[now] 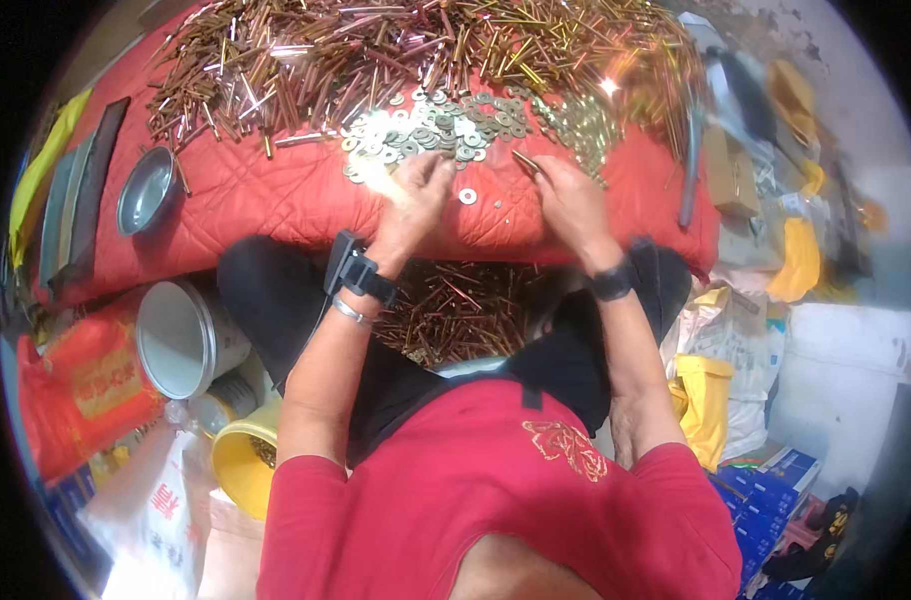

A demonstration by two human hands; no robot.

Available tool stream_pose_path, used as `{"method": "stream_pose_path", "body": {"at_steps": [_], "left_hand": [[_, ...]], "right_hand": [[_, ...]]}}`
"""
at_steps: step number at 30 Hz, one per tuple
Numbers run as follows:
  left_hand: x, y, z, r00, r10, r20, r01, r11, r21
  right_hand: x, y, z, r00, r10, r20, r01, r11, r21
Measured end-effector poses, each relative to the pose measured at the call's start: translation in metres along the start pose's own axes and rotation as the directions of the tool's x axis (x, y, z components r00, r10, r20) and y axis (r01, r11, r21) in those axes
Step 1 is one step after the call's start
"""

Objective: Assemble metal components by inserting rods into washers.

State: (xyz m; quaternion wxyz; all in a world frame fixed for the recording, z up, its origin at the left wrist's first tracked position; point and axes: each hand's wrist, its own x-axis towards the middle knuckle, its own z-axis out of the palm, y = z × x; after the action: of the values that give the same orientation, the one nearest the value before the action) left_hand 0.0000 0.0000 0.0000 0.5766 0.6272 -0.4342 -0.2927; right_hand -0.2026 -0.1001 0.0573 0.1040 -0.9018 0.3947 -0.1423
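My right hand (574,200) pinches a short dark metal rod (525,160) between thumb and fingers, its free end tilted toward the washers. At the near edge of the heap of flat silver washers (441,128), my left hand (419,192) is closed, thumb against fingers. Whatever lies between those fingertips is too small to make out. One loose washer (468,197) rests on the red quilted cloth (296,215) between the two hands. Beyond the right hand is a pile of small brass-coloured pieces (588,130).
A wide heap of copper-coloured metal rods (376,50) covers the far side. A metal bowl (147,192) stands at the left. More rods (451,310) lie between my legs. A grey-white bucket (181,338) and a yellow bucket (244,462) are at lower left, blue boxes (771,510) at lower right.
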Motion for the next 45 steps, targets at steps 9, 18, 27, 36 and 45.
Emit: {"method": "stream_pose_path", "body": {"at_steps": [9, 18, 27, 36, 45], "left_hand": [[-0.011, 0.032, -0.017, 0.947, -0.311, 0.083, 0.29, 0.714, -0.637], [-0.005, 0.018, -0.027, 0.962, -0.272, -0.002, 0.179, 0.641, -0.747], [-0.005, 0.001, -0.031, 0.945, -0.297, 0.135, 0.264, 0.454, -0.851], [-0.009, 0.01, -0.02, 0.944, -0.3, 0.14, 0.266, 0.435, -0.86], [-0.016, 0.027, -0.021, 0.918, -0.209, 0.338, 0.391, 0.627, -0.674]], "right_hand": [[-0.01, -0.037, 0.003, 0.936, -0.351, -0.026, 0.349, 0.916, 0.195], [0.018, -0.067, -0.02, 0.822, -0.44, 0.362, 0.524, 0.833, -0.177], [0.058, -0.086, -0.003, 0.715, -0.405, 0.569, 0.635, 0.716, -0.289], [0.005, -0.043, -0.006, 0.961, -0.26, 0.098, 0.193, 0.878, 0.438], [0.01, -0.055, -0.02, 0.996, -0.086, 0.01, 0.052, 0.689, 0.723]]}}
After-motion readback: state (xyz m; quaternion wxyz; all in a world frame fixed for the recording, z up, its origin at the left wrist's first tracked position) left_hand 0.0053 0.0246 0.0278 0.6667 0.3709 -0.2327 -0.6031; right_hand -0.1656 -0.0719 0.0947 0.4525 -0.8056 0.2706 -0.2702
